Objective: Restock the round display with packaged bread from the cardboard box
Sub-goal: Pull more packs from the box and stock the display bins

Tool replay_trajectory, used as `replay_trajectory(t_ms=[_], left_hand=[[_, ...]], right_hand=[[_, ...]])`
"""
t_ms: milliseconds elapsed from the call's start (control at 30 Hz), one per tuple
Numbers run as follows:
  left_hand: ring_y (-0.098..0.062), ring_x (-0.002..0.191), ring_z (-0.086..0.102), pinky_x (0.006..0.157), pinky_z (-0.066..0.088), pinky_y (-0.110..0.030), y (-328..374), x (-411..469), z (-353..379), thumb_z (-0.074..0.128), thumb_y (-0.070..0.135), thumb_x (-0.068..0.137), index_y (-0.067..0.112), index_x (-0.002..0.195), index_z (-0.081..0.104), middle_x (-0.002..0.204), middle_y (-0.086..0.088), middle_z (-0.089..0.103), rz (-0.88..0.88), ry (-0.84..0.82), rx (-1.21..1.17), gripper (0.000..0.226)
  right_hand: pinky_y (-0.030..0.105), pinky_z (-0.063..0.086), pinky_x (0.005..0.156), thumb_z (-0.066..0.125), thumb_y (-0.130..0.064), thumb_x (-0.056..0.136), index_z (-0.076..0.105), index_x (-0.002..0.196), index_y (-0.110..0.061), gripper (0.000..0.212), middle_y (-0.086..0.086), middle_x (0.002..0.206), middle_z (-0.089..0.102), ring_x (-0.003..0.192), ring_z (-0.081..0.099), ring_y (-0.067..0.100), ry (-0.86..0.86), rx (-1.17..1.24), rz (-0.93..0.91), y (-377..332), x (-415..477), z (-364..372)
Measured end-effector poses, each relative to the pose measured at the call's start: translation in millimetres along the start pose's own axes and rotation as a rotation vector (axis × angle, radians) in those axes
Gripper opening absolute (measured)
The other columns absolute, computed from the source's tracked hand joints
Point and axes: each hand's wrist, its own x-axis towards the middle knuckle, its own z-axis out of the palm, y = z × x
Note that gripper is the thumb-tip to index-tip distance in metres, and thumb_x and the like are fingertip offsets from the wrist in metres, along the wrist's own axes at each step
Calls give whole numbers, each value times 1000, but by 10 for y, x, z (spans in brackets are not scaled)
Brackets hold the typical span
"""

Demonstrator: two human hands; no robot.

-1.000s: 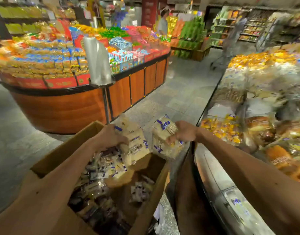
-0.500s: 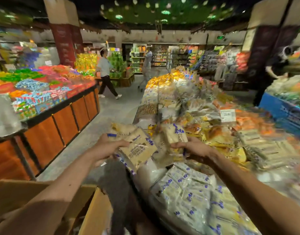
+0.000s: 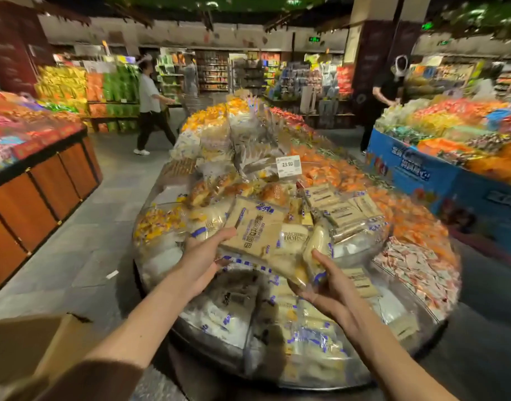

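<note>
Near left, one cardboard box, contents out of sight. Left hand grips a tan bread pack, and right hand curls round a pale bread pack, both over the round display. Neither is set down yet, though the near section already looks well stocked. One price tag stands beyond.

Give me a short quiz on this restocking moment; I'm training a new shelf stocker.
1. True or false: the left hand is empty.
2. The right hand holds its bread pack over: A the round display; B the floor; C a trolley.
3. Fill in: the cardboard box stands on the person's ___ side.
Key: 1 false, it holds a beige pack; 2 A; 3 left.
</note>
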Motion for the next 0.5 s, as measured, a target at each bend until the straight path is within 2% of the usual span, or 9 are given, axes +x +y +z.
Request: replay_trajectory(t_ms=[33,100,133,200,267,300,333,400,500], left_hand=[[-18,110,66,76,58,-32,-110,18,115,97,33,51,16,139,38,123,-6,66,1,-5,-8,107],[-19,120,61,97,53,-38,-293,40,309,101,44,36,19,141,38,135,-7,59,-32,-58,14,125],[-18,124,56,103,48,-40,-384,62,372,101,48,29,19,143,37,140,-6,56,-49,-87,33,133],[-14,131,46,108,41,-37,-551,114,496,99,50,31,17,146,33,148,-1,47,-76,-140,72,136],[-15,140,36,117,30,-40,-679,189,647,98,44,39,16,147,27,154,-1,39,-113,-159,80,133],[-17,142,33,120,25,-41,-737,260,704,98,41,42,18,147,23,154,-3,37,-118,-156,70,131],[-17,144,32,121,23,-41,-798,350,754,98,40,42,19,148,20,155,-5,36,-123,-160,73,133],[-16,146,27,120,21,-37,-856,495,875,97,48,36,20,151,16,159,-4,30,-131,-181,117,144],[-13,146,24,118,20,-37,-951,731,996,94,47,52,18,155,7,161,-2,24,-156,-223,125,138]], right_hand=[[59,59,73,94,-10,54,59,119,-3,74,27,113,69,93,71,44,-2,62,-2,15,-45,-95],[71,51,74,76,-12,77,55,121,-6,50,31,106,70,89,71,48,13,162,-5,25,-111,-230],[75,46,74,70,-13,80,54,120,-7,44,32,101,71,86,71,49,29,206,-10,36,-116,-304],[75,46,72,77,-9,71,55,121,-8,54,32,98,71,85,71,49,62,256,-15,45,-73,-436],[70,52,72,95,-2,43,55,126,-7,93,30,107,70,92,70,48,101,284,-19,34,-24,-535],[68,54,74,98,-1,30,56,128,-7,107,28,112,69,95,70,46,107,287,-29,20,14,-582],[68,54,77,99,-2,24,57,129,-6,113,27,115,69,98,70,45,100,295,-41,-6,56,-626],[68,51,80,98,-3,22,60,124,-3,109,27,115,69,98,70,44,97,314,-65,-72,141,-710],[63,50,90,98,-4,28,68,109,3,87,27,114,69,97,71,44,106,316,-93,-195,274,-781]])
